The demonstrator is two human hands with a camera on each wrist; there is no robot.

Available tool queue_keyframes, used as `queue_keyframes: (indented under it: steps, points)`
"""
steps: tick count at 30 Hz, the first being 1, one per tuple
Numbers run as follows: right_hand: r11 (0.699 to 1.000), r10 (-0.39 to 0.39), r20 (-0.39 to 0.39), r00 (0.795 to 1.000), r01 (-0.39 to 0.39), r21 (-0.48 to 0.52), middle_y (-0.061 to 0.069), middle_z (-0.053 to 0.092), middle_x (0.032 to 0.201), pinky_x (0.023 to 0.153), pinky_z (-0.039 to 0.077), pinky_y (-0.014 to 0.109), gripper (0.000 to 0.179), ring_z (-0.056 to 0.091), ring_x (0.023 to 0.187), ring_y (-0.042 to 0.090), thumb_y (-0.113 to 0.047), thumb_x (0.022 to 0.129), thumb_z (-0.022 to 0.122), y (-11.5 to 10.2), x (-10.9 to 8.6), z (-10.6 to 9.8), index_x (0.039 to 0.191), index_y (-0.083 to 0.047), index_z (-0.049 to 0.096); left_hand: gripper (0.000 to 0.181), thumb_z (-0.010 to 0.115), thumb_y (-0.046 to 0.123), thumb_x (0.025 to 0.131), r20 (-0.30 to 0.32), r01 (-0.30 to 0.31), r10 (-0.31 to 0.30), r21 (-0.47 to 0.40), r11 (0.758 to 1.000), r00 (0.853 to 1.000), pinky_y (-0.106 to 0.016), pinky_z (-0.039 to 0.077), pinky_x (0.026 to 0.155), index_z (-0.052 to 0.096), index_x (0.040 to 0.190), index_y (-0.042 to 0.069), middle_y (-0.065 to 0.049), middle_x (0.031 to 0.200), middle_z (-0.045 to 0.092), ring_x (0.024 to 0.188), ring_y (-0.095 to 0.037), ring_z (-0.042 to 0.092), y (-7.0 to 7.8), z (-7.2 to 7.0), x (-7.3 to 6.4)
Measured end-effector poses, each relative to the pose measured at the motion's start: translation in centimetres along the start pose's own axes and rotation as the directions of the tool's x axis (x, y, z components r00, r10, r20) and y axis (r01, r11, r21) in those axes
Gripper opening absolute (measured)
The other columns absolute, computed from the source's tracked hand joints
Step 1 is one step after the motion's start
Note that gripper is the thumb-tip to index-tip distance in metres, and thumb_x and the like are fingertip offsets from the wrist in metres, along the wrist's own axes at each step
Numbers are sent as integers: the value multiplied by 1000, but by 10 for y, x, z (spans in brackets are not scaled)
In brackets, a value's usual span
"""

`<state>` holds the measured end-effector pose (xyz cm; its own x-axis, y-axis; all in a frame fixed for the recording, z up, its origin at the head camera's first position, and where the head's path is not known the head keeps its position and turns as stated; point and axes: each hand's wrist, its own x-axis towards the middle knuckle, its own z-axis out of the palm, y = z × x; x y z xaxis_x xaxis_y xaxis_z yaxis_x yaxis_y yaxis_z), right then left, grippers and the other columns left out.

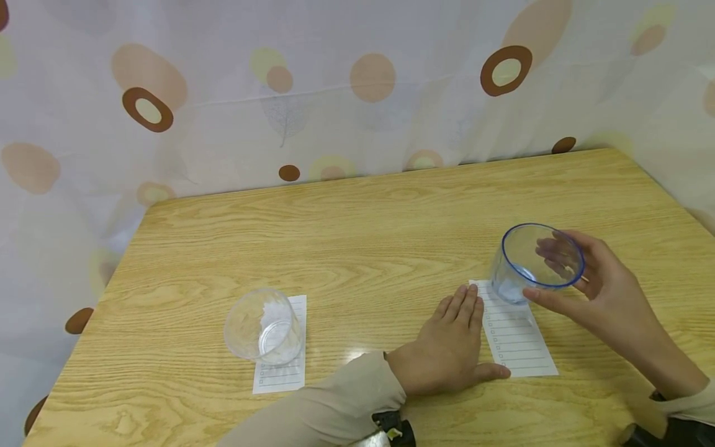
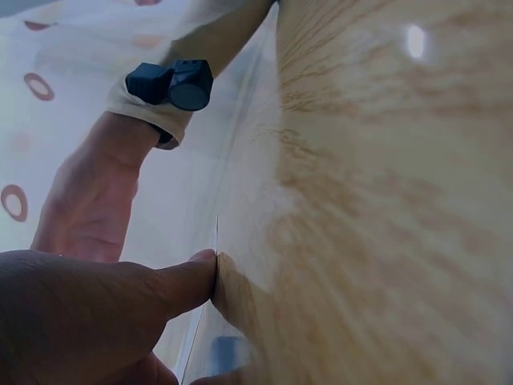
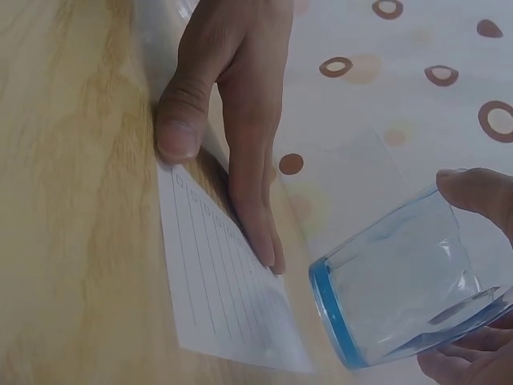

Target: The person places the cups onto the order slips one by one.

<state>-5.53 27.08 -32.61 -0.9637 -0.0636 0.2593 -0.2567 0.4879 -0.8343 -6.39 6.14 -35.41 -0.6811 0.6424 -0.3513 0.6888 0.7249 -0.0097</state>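
Note:
A clear glass cup with a blue rim (image 1: 503, 270) is in my right hand (image 1: 620, 301), the thumb on its near side and the fingers round its far side. In the right wrist view the cup (image 3: 401, 281) leans, with its thick blue base close over a lined paper slip (image 1: 522, 347). My left hand (image 1: 449, 347) lies palm down along the slip's left edge, fingers straight and thumb at the near corner. The left wrist view shows the left thumb (image 2: 188, 285) low against the table.
A second clear cup (image 1: 237, 326) stands on another lined slip (image 1: 279, 379) at the left of the wooden table (image 1: 357, 248). Behind the table hangs a white curtain (image 1: 223, 56) with brown and peach spots. A wrist camera (image 1: 393, 428) sits on the left sleeve.

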Motion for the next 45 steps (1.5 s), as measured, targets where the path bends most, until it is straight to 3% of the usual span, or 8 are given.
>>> queue_keyframes:
  steps: [12, 22, 31, 35, 42, 45]
  points:
    - [988, -93, 0, 996, 92, 123, 2, 53, 135, 96, 36, 8, 90, 50, 123, 5, 27, 67, 71, -5, -13, 1, 144, -3, 34, 96, 26, 77, 88, -23, -8, 8, -17, 1000, 1000, -29, 8, 118, 11, 155, 10, -7, 162, 0, 147, -20, -5, -1, 0, -1]
    - [998, -44, 18, 999, 43, 52, 3, 52, 136, 95, 36, 8, 88, 49, 123, 3, 21, 71, 73, -5, -22, 1, 145, -7, 33, 96, 26, 76, 89, -18, -6, 6, -14, 1000, 1000, -29, 7, 118, 10, 155, 9, -8, 162, 0, 147, -20, -5, -1, 0, -2]
    - [998, -55, 25, 998, 55, 17, 3, 50, 139, 95, 36, 8, 91, 48, 124, 3, 19, 71, 74, -5, -26, 3, 147, -5, 31, 97, 27, 77, 88, -16, -4, 4, -20, 1000, 1000, -29, 7, 118, 10, 155, 9, -7, 162, 0, 147, -20, -5, -2, 0, -2]
    - [997, -57, 23, 998, 56, 45, 4, 51, 138, 95, 36, 8, 91, 49, 124, 4, 22, 70, 74, -6, -28, 4, 146, -3, 32, 97, 27, 77, 88, -16, -3, 3, -22, 1000, 1000, -29, 6, 118, 9, 155, 10, -8, 162, 0, 147, -20, -5, -2, -1, -3]
    - [978, -92, 21, 996, 87, 189, 6, 52, 137, 96, 36, 8, 91, 49, 124, 7, 28, 66, 71, 1, -32, 9, 144, 1, 34, 97, 26, 78, 87, -10, 4, -4, -14, 1000, 1000, -28, 6, 118, 8, 156, 11, -6, 162, -1, 147, -19, -6, -1, -1, -2]
    - [985, -86, 25, 996, 81, 153, 5, 51, 138, 96, 36, 7, 92, 48, 125, 5, 27, 67, 71, 0, -34, 10, 145, 0, 32, 97, 26, 77, 88, -7, 2, -2, -8, 1000, 1000, -28, 6, 118, 8, 156, 11, -7, 162, -1, 147, -19, -6, -1, -1, -2]
